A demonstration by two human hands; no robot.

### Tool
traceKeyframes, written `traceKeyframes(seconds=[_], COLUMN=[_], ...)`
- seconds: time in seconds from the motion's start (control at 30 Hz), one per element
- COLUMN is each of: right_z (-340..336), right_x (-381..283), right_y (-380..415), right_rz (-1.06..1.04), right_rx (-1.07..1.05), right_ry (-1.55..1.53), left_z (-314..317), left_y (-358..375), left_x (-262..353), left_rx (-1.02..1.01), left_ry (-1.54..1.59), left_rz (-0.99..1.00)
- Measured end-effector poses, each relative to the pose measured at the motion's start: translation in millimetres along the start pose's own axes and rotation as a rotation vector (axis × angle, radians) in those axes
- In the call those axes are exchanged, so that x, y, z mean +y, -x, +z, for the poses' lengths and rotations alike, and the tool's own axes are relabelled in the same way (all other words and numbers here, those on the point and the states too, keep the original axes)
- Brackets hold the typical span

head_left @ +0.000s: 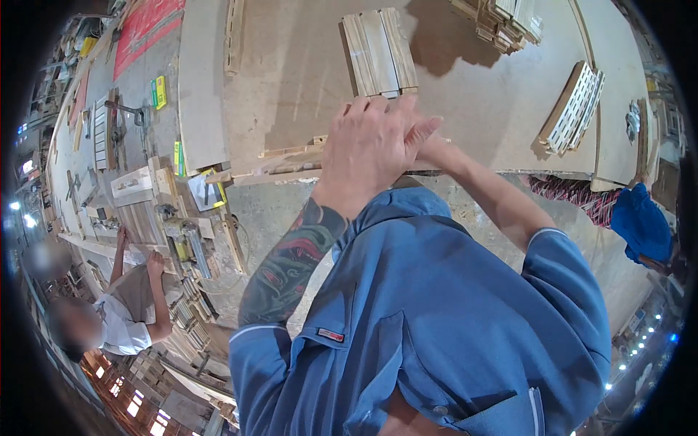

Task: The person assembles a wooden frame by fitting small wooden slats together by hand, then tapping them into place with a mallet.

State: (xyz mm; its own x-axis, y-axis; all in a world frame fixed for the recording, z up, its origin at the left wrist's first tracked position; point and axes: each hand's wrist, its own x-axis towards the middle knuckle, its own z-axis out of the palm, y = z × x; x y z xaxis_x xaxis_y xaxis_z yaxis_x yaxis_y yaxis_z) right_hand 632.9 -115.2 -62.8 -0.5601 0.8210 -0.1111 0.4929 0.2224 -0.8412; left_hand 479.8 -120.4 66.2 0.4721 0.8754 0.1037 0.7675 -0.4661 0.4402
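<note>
My left hand, on the tattooed arm, is closed at the near end of a bundle of wooden strips. Its fingers curl downward and their tips are hidden; its thumb points right. What it grips is hidden beneath it. My right hand comes in from the right, close against the left hand and mostly covered by it, with its fingers out of sight. The bundle lies flat on the workbench, its strips side by side, brown with a paler one in the middle.
More wooden pieces are stacked at the back; slotted strips lie to the right. Wood scraps line the bench's near edge. Blue cloth hangs at right. At left another person works at a bench with a clamp.
</note>
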Motion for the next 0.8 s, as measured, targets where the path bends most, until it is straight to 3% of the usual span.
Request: traceKeyframes(seconds=[0.03, 0.1, 0.17, 0.23, 0.3, 0.33, 0.4, 0.43, 0.5, 0.57, 0.6, 0.67, 0.8], right_z=[3, 21, 61, 63, 47, 41, 38, 43, 51, 19, 7, -8, 8], right_x=[15, 66, 81, 59, 15, -1, -23, -1, 68, 53, 42, 29, 45], right_y=[-13, -62, -93, -108, -95, -84, -68, -70, -69, -40, -21, 12, 39], right_rz=[0.000, 0.112, 0.060, 0.007, -0.057, -0.055, 0.164, 0.162, -0.104, 0.024, 0.032, 0.129, 0.174], right_rx=[0.003, 0.512, 0.486, 0.466, -0.078, -0.078, 0.115, 0.105, 0.251, 0.477, 0.468, 0.366, 0.269], right_ry=[-0.003, 0.719, 0.736, 0.764, 0.414, 0.419, 0.336, 0.338, -0.901, -0.360, -0.357, -0.644, -0.588], left_z=[0, -5, -7, -2, -2, -2, -2, -2, -6, -8, -9, -7, 1], left_y=[0, -3, -2, -2, -2, -2, -2, -1, 0, -2, -2, -2, -2], left_x=[1, 4, 4, 1, 0, -1, -2, -3, -1, -1, -1, -4, -6], left_rx=[0.028, -0.032, -0.107, 0.033, 0.020, 0.003, 0.028, 0.043, 0.064, 0.092, 0.096, 0.103, 0.162], left_ry=[0.064, 0.055, 0.045, 0.124, 0.114, 0.106, 0.131, 0.155, 0.203, 0.255, 0.281, 0.309, 0.262], left_rz=[-0.012, -0.057, -0.092, -0.038, -0.027, -0.021, -0.020, -0.021, -0.035, -0.043, -0.070, -0.105, -0.068])
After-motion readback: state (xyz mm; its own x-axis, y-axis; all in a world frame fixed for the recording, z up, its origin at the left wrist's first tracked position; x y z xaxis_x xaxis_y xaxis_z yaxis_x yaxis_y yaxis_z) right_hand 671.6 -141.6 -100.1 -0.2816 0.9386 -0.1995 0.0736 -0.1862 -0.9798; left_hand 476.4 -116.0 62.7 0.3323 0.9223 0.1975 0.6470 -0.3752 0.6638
